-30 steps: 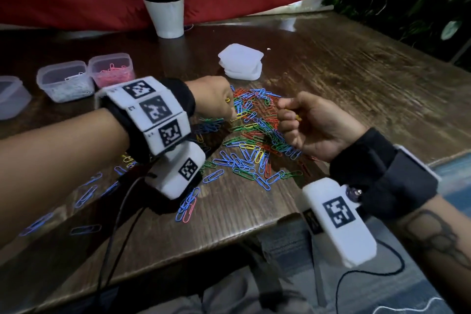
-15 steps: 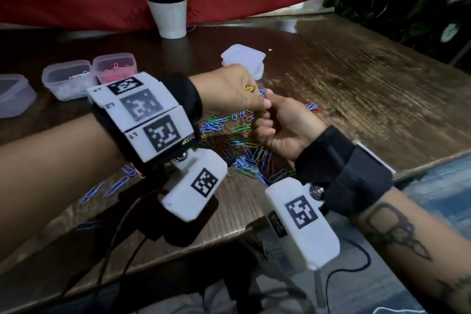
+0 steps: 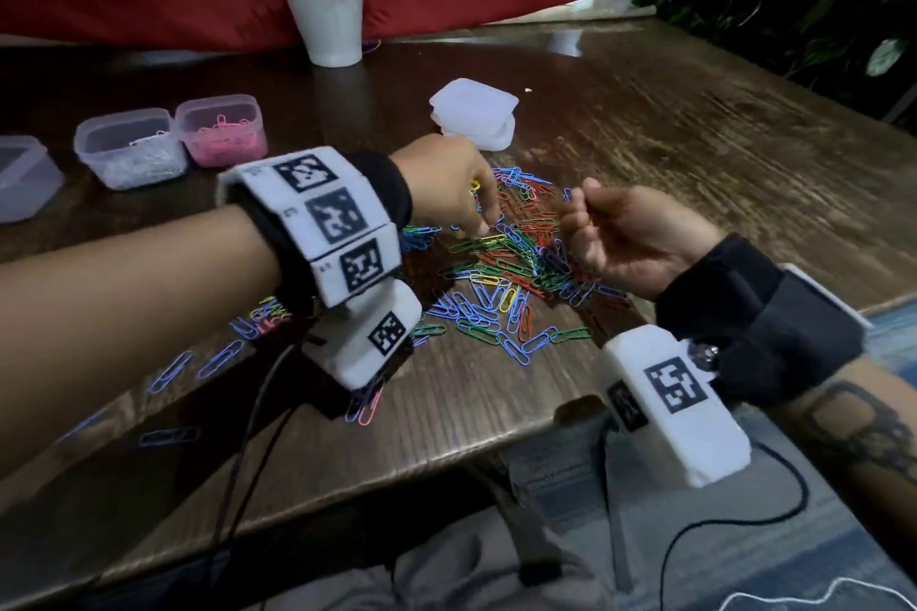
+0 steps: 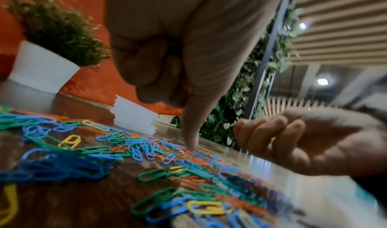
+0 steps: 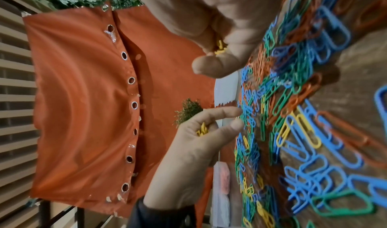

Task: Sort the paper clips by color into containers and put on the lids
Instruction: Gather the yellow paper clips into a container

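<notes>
The loose paper clips (image 3: 501, 273) lie in a mixed heap of blue, green, orange-red and yellow at the centre of the head view, on the wooden worktop (image 3: 694, 154), with strays trailing toward the lower left. The left hand (image 3: 446, 184) is directly over the heap's upper left edge, its index finger stretched down to the clips near a yellow one, while its other fingers are curled around a small bunch of yellow clips (image 5: 202, 129) tucked in the palm. The right hand (image 3: 625, 233) hovers just right of the heap, palm turned up and fingers curled loosely; the right wrist view shows yellow clips (image 5: 220, 48) pinched in its fold too. So yellow appears to be the colour in hand, and the left hand is the nearer to the next pick. The remaining yellow clips (image 3: 484, 279) lie flat below and to the right of that fingertip, long axes pointing every which way, so each needs its own pinch. At upper left stand three tubs: one with white clips (image 3: 131, 149), one with pink clips (image 3: 221, 129), touching it, and a third tub (image 3: 25, 179) at the frame edge whose contents cannot be made out. A stack of lids (image 3: 474, 112) sits above the heap, near a potted plant (image 3: 327, 0).
</notes>
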Demonstrator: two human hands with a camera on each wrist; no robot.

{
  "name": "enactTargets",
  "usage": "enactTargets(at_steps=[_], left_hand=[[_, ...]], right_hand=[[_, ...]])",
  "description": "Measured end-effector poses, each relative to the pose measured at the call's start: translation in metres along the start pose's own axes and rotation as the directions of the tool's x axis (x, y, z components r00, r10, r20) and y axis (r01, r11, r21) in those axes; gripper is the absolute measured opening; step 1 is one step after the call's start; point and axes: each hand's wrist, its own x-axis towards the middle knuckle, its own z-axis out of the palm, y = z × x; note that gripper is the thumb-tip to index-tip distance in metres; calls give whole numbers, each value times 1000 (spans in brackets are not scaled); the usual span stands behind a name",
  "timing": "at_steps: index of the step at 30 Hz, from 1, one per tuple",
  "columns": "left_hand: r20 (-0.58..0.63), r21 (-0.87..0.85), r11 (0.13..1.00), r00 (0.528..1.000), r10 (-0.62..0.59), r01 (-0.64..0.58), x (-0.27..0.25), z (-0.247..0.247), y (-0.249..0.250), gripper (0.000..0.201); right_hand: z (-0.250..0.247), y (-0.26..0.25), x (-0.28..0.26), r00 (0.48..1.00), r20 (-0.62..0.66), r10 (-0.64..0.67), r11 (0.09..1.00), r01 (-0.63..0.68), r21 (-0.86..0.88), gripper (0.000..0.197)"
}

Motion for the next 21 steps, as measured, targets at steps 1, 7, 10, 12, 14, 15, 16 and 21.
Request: enactTargets(at_steps=[1, 7, 10, 12, 14, 15, 16, 21], left_hand=[[12, 73, 997, 1000, 18, -19, 5, 3, 3, 15], [72, 209, 978, 997, -6, -9, 25, 17, 9, 15], [100, 186, 981, 992, -74, 55, 29, 20, 7, 16], [176, 84, 987, 973, -150, 137, 32, 19, 1, 22], [250, -18, 978, 948, -198, 209, 32, 18, -5, 28], [269, -43, 972, 940, -211, 230, 30, 16, -8, 29], [272, -62, 969, 938, -216, 241, 28, 13, -9, 28], [313, -214, 913, 909, -273, 348, 9, 2, -17, 18]], right_hand=[[-4, 0, -1, 1000, -9, -27, 997, 26, -72, 36], [-12, 2, 0, 989, -98, -115, 942, 77, -327, 35], [-12, 2, 1, 989, -82, -120, 924, 81, -374, 33], [-11, 4, 1, 989, -30, -145, 872, 114, -477, 31], [-11, 7, -1, 979, 63, -195, 729, 187, -658, 29], [-10, 7, -2, 968, 129, -214, 612, 236, -755, 25], [-10, 6, -3, 955, 203, -218, 469, 285, -836, 21], [8, -12, -4, 924, 374, -73, -48, 372, -927, 20]])
